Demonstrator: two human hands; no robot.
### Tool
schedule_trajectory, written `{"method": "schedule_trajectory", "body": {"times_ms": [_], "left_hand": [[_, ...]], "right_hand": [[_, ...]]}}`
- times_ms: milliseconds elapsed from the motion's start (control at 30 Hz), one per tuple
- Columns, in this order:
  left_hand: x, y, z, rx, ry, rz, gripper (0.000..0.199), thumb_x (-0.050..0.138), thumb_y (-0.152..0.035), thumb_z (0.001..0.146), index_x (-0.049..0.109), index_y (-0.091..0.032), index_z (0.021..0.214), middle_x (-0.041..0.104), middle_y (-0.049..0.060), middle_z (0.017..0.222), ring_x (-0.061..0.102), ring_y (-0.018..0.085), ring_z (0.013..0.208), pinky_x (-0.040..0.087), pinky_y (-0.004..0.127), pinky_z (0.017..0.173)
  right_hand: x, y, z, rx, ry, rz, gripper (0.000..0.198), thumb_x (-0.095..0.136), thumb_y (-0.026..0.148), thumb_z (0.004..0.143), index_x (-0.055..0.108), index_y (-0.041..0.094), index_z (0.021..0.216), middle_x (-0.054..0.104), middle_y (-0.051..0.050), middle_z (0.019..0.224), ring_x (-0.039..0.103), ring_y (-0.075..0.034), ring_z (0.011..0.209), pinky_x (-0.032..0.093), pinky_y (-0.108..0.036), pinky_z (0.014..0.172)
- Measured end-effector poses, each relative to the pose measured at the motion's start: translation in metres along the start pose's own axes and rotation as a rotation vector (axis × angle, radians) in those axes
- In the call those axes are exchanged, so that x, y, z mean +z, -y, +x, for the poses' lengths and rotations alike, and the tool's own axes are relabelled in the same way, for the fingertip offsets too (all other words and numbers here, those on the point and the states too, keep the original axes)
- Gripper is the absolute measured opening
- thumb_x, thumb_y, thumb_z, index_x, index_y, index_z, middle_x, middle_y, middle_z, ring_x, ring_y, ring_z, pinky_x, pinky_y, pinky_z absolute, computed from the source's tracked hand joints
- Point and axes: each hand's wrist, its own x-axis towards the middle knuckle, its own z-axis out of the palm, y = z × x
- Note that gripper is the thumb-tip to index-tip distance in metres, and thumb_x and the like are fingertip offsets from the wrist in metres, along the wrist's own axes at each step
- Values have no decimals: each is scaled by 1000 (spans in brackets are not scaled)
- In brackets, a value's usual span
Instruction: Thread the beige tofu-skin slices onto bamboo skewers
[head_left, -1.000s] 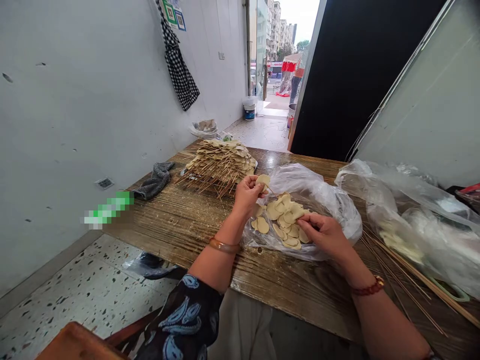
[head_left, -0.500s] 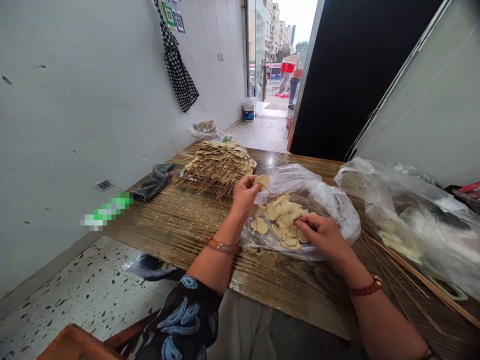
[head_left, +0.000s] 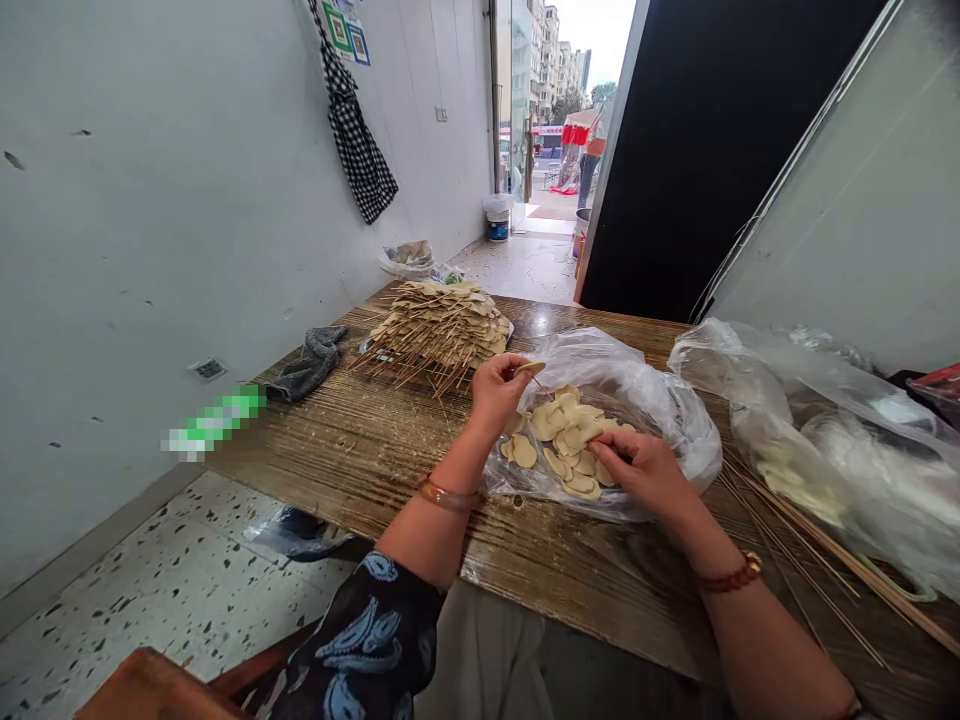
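Note:
My left hand (head_left: 499, 395) is closed on a thin, pale round slice (head_left: 532, 368), now turned nearly edge-on. A short bit of thin stick (head_left: 541, 384) shows just below that slice. Over the bag's contents, my right hand (head_left: 649, 468) pinches at a pale slice (head_left: 595, 432) with thumb and forefinger. Loose round slices (head_left: 564, 425) lie heaped in the clear plastic bag (head_left: 664, 400), spread open on the wooden table. Past my left hand, a big pile of skewered slices (head_left: 442, 330) is stacked with its sticks pointing towards me.
Loose bamboo skewers (head_left: 810, 560) lie on the table's right side, beside another plastic bag (head_left: 840, 430) with pale contents. A grey cloth (head_left: 311, 362) rests at the left edge of the wooden table (head_left: 345, 450). A checkered apron (head_left: 356, 140) hangs on the wall.
My left hand has shifted slightly to the right and tilted its slice from face-on to nearly edge-on. My right hand stays almost in place.

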Motion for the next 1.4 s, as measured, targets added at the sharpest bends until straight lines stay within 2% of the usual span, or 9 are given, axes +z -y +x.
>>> {"method": "schedule_trajectory", "body": {"times_ms": [100,167,467,767,1200,1400], "left_hand": [[3,-3,-3,38,21,40,10,72,-25,66,68,-16,69,60,0,64,46,10,59,35,23,56],[4,-5,-4,8,40,6,11,72,-25,66,68,-16,70,61,0,65,46,9,59,35,23,56],[-2,-9,-2,-320,19,-396,25,77,-26,57,67,-15,77,62,0,65,50,7,52,30,19,48],[-3,-8,-1,-472,13,-585,24,77,-22,57,63,-14,74,61,-1,66,51,5,50,33,18,46],[-2,-7,-4,-559,59,-699,22,74,-13,59,61,-14,77,61,-1,67,54,6,52,36,17,46],[1,-7,-4,-530,51,-637,22,75,-17,58,60,-14,73,59,-2,65,52,6,51,36,18,46]], "right_hand": [[1,0,0,7,-4,5,29,50,35,88,70,18,78,69,-2,71,57,-15,61,38,-25,57],[1,0,0,14,-7,14,29,50,36,88,70,18,77,69,-2,71,58,-15,61,39,-25,57],[0,2,-1,-29,-26,24,30,49,36,89,69,19,75,69,-2,69,57,-15,60,39,-25,55],[-1,4,-2,-38,-29,12,30,48,36,90,70,18,78,68,-2,69,57,-15,62,40,-25,58],[3,4,-2,-50,-58,11,32,48,38,90,71,18,79,69,-2,69,59,-16,62,42,-26,58],[5,3,-2,-41,-66,20,31,48,38,89,70,19,78,68,-2,67,58,-15,60,41,-25,57]]}}
